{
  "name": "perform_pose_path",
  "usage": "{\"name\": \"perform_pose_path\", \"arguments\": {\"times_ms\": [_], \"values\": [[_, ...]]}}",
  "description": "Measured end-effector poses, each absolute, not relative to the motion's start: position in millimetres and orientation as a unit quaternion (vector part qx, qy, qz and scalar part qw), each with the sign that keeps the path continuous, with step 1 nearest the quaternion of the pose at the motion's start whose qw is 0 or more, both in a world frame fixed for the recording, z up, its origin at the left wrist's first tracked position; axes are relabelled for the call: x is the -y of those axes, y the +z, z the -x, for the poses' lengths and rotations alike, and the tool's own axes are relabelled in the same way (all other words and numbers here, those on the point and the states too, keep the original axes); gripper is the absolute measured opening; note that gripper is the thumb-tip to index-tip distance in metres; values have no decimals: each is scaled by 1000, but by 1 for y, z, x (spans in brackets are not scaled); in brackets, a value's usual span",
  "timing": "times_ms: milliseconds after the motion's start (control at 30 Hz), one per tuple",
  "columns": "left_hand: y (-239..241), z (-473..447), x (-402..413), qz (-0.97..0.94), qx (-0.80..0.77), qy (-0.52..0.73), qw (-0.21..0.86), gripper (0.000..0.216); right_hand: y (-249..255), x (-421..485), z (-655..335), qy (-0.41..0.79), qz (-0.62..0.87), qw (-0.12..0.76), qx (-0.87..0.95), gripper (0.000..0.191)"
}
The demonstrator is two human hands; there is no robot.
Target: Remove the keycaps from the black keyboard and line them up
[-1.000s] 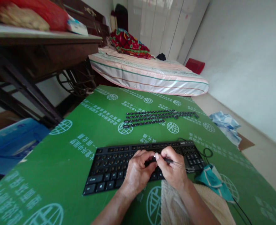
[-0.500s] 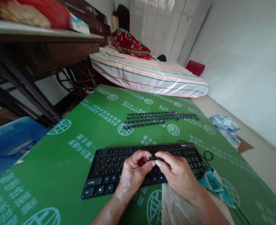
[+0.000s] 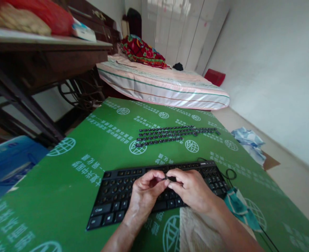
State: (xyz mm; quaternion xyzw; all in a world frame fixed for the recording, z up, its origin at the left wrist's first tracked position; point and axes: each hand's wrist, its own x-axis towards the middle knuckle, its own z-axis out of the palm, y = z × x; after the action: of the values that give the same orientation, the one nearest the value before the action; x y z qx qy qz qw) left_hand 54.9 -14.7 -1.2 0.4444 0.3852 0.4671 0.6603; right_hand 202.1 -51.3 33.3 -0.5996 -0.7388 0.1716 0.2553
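A black keyboard [image 3: 112, 201] lies on a green printed board [image 3: 65, 175], with many keycaps off its upper rows. Both hands hover over its middle. My left hand [image 3: 144, 197] and my right hand [image 3: 193, 192] meet at the fingertips and pinch a small dark piece [image 3: 171, 178] between them, just above the keys. What exactly the piece is stays hidden by the fingers. Several rows of loose black keycaps [image 3: 170, 134] are laid out farther back on the board.
The keyboard's cable [image 3: 230, 173] loops at its right end beside a teal cloth [image 3: 238, 208]. A beige towel [image 3: 196, 231] lies under my right forearm. A dark wooden table [image 3: 39, 52] stands left, a blue box [image 3: 9, 164] below it, a bed [image 3: 159, 84] behind.
The thin tool seen in my right hand a second ago is no longer visible. Both hands shifted slightly back over the keyboard, fingertips still together.
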Motion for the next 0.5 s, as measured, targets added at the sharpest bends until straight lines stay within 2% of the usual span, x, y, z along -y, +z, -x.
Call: {"name": "perform_pose_path", "arguments": {"times_ms": [500], "values": [[-2, -50, 13, -506, -395, 459, 615, 10, 44, 42, -200, 149, 601, 235, 749, 9]]}}
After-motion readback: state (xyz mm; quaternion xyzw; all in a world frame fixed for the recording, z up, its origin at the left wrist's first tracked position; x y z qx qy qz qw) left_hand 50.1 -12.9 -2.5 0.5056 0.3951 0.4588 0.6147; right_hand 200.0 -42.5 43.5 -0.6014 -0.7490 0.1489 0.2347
